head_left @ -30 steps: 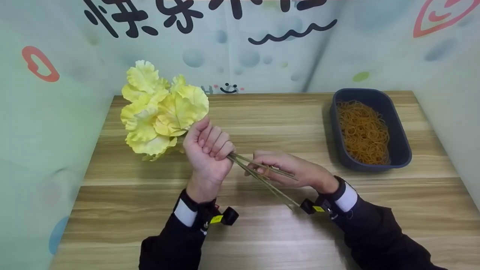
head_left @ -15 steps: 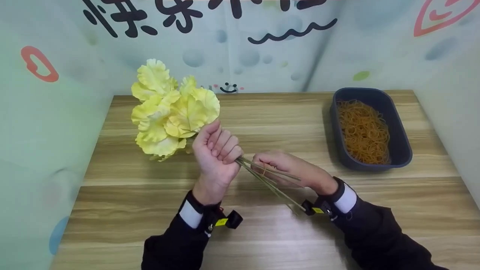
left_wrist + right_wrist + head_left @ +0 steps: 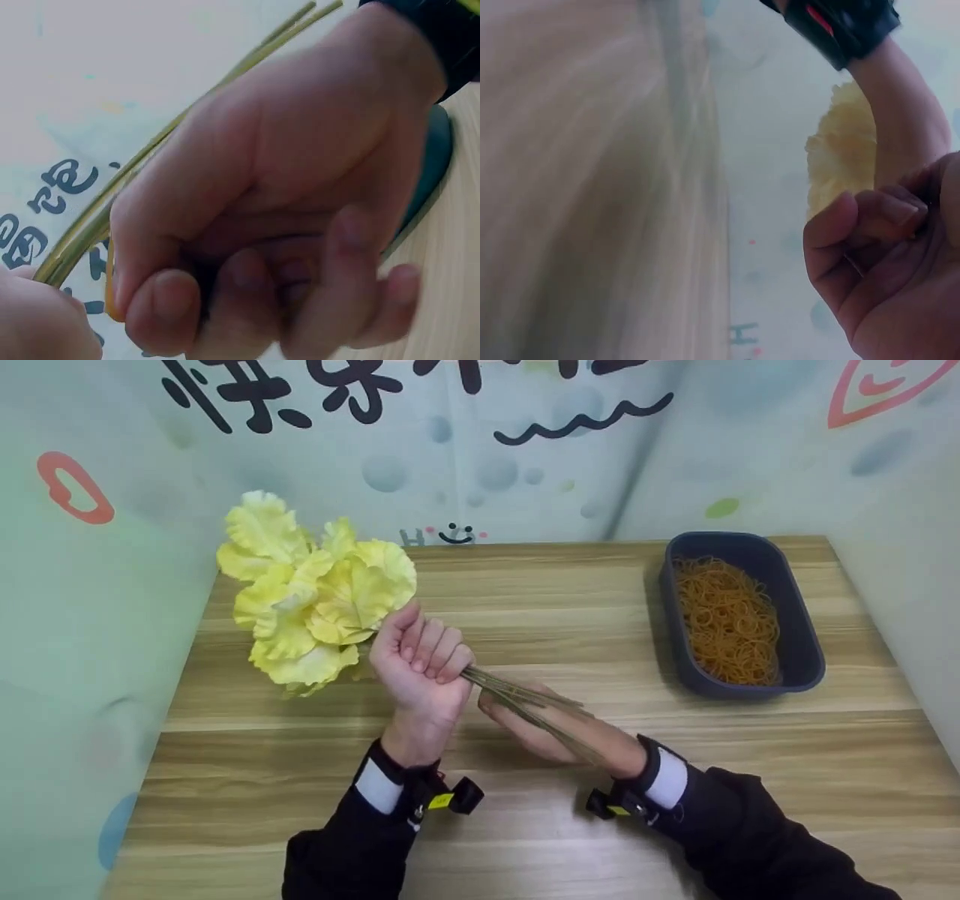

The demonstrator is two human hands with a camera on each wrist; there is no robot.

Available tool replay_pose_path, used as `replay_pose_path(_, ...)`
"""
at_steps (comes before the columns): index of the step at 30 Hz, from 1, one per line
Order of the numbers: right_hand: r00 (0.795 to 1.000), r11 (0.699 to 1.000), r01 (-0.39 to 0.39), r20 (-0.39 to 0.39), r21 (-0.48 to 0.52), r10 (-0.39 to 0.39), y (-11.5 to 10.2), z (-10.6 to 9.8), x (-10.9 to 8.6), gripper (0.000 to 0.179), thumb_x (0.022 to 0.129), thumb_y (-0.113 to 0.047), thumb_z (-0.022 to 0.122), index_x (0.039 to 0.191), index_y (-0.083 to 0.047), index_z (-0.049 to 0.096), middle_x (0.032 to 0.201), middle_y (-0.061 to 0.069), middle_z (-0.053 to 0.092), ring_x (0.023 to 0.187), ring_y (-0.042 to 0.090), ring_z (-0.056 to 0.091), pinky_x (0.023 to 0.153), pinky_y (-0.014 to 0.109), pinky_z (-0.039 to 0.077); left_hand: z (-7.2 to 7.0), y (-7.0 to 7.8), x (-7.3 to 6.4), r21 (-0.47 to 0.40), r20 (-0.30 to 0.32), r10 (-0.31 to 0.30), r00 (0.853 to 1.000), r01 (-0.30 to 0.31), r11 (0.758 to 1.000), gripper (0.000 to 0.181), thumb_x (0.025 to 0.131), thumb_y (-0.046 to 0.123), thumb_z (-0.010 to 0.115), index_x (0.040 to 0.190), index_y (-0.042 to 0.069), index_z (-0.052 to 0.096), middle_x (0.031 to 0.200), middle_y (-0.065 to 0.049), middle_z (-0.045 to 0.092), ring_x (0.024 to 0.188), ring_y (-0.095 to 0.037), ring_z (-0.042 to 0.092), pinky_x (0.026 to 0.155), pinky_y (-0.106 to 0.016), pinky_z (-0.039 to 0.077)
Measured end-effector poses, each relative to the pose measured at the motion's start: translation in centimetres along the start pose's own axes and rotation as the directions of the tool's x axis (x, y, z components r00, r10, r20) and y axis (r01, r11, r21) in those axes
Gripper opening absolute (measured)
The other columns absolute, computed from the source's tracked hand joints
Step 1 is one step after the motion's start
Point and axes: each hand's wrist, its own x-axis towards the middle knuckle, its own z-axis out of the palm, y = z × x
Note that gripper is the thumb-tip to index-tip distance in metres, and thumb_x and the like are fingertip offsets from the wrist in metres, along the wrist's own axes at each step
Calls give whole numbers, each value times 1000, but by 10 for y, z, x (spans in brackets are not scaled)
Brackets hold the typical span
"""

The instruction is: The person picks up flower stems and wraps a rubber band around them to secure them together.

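Note:
Yellow artificial flowers [image 3: 322,592] with ruffled petals lie tilted to the left in the head view. My left hand [image 3: 424,667] grips their bundled stems [image 3: 487,681] just below the blooms, fingers curled round them. The stem ends point down to the right, across my right hand [image 3: 536,739]. In the left wrist view, my right hand's thumb and forefinger pinch an orange rubber band [image 3: 112,300] beside the stems; how it loops round them is partly hidden. The other fingers of that hand are loosely bent. In the right wrist view, the petals show behind the left forearm.
A dark blue plastic tub [image 3: 801,660] stands at the table's back right, holding a heap of orange-brown rubber bands [image 3: 727,622]. The wood-grain table [image 3: 525,840] is bordered by printed backdrop walls at the back and both sides.
The left hand and flowers shifted right, then back left. The right hand turned and moved below the stems, and the spread stem ends drew closer together.

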Motion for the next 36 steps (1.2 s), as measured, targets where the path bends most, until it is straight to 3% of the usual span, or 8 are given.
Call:
replay_pose_path(2, 1000, 997, -7, -25, -71, 5, -5, 9, 1, 34, 122, -16, 37, 119, 6, 63, 100, 6, 64, 92, 14, 62, 91, 26, 57, 0, 3, 1, 3, -6, 44, 999, -44, 999, 52, 86, 10, 76, 57, 19, 35, 50, 9, 24, 49, -6, 11, 48, -18, 3)
replay_pose_path(4, 993, 992, -18, -115, 127, 33, -10, 17, 6, 28, 121, -17, 39, 105, -1, 58, 88, 8, 50, 81, 11, 47, 78, 25, 48, -1, 6, 4, 18, -15, 86, 996, -86, 996, 49, 87, 11, 74, 55, 18, 38, 49, 9, 26, 49, -6, 12, 49, -19, 2)
replay_pose_path(7, 992, 986, 11, -126, 164, 10, -14, 23, 5, 25, 121, -12, 39, 112, 2, 59, 95, 17, 54, 87, 8, 49, 84, 25, 50, -5, 9, 8, 32, -24, 131, 991, -131, 991, 47, 87, 11, 74, 54, 18, 41, 47, 9, 28, 48, -6, 12, 49, -19, 1)
replay_pose_path(10, 995, 980, -51, -77, 190, 67, -20, 19, 1, 28, 123, -17, 39, 123, 1, 61, 97, 16, 57, 78, 5, 59, 80, 28, 61, -9, 10, 11, 94, 0, 150, 989, -150, 984, 52, 85, 13, 78, 54, 19, 38, 47, 9, 28, 48, -6, 12, 49, -19, 1)
replay_pose_path(16, 981, 927, -192, 74, 323, 178, -26, -1, -3, 35, 125, -23, 35, 128, -1, 62, 77, 1, 49, 53, 13, 59, 59, 57, 66, -15, 8, 13, 292, 103, 130, 986, -155, 944, 74, 86, 23, 88, 63, 20, 18, 50, 10, 22, 49, -6, 11, 47, -20, 3)
replay_pose_path(21, 974, 907, -222, 116, 358, 193, -27, -14, -3, 36, 125, -23, 34, 124, 1, 60, 75, -2, 47, 55, 12, 54, 58, 59, 65, -18, 6, 11, 371, 193, 30, 981, -101, 923, 79, 92, 26, 86, 65, 18, 12, 54, 6, 12, 49, -7, 11, 47, -21, 5)
replay_pose_path(28, 971, 944, -231, 121, 235, 207, -26, -24, -4, 35, 124, -26, 40, 122, -2, 65, 88, 3, 58, 55, 12, 59, 58, 51, 66, -23, 0, 10, 394, 181, 23, 983, -94, 914, 78, 95, 30, 84, 65, 17, 13, 53, 8, 16, 49, -7, 9, 46, -20, 5)
replay_pose_path(36, 988, 986, -154, -19, -58, 153, -34, -55, -20, 31, 121, -26, 52, 118, -6, 76, 95, 14, 77, 56, 17, 71, 60, 29, 63, -22, -1, 9, 573, 185, -28, 982, -85, 816, 75, 102, 38, 76, 64, 16, 15, 50, 10, 22, 49, -10, 6, 45, -22, 5)
